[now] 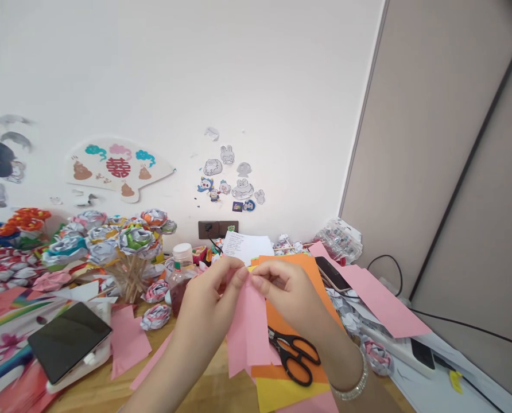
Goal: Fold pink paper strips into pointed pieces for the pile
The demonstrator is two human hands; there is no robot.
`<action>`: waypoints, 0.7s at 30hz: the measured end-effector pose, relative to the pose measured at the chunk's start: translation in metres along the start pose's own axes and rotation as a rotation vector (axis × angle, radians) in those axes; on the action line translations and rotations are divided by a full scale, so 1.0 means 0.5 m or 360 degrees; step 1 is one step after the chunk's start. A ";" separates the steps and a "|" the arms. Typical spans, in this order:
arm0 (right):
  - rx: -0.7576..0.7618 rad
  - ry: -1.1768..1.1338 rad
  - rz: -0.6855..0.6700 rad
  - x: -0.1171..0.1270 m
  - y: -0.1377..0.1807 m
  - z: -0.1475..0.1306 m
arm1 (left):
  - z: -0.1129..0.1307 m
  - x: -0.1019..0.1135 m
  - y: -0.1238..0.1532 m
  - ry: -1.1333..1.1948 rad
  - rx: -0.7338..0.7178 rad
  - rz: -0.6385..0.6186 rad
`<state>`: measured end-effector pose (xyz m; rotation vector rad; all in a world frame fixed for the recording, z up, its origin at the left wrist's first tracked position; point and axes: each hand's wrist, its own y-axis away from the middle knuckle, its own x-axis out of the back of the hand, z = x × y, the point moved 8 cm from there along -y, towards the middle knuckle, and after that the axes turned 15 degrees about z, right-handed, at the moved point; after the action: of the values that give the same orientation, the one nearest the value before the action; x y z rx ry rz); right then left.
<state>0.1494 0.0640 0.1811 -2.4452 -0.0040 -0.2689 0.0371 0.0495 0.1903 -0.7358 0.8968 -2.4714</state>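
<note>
Above the wooden table (208, 396), in the head view, I see the left hand (219, 292) and right hand (293, 292) pinching the top of the pink paper (256, 327), though fingers hide the exact grip. The sheet hangs below both, neither hand clearly nearer; its long axis runs lengthwise, free end pointing down, beside black scissors (283, 350).

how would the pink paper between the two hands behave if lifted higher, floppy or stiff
The pink paper is probably light and easily bent, as it looks thin. What look like lengthwise creases might stiffen it slightly along its length. Its lower end may sway, since the left hand and right hand grip only near the top.
</note>
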 end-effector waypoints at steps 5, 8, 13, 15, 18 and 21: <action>0.0086 0.0117 -0.0043 0.006 -0.001 -0.008 | -0.004 -0.006 -0.004 -0.0010 -0.0003 -0.0067; 0.0211 0.0267 0.0005 0.011 -0.003 -0.013 | -0.005 -0.015 -0.002 0.0024 0.0005 -0.0211; 0.0592 0.0666 0.0022 0.000 0.001 -0.034 | -0.004 -0.010 -0.005 -0.0226 -0.0139 -0.0194; 0.0775 0.0802 -0.0039 -0.015 0.007 -0.044 | -0.006 -0.016 -0.004 -0.0329 -0.0196 -0.0245; 0.0977 0.0866 0.0000 -0.022 0.014 -0.058 | -0.010 -0.015 -0.005 -0.0316 -0.0174 -0.0253; 0.1118 0.0850 0.0328 0.004 0.021 -0.077 | -0.012 0.012 -0.016 -0.0092 -0.0020 -0.0012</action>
<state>0.1448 0.0315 0.2040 -1.6094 0.3278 -0.6888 0.0271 0.0549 0.1940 -0.8124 0.8907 -2.4401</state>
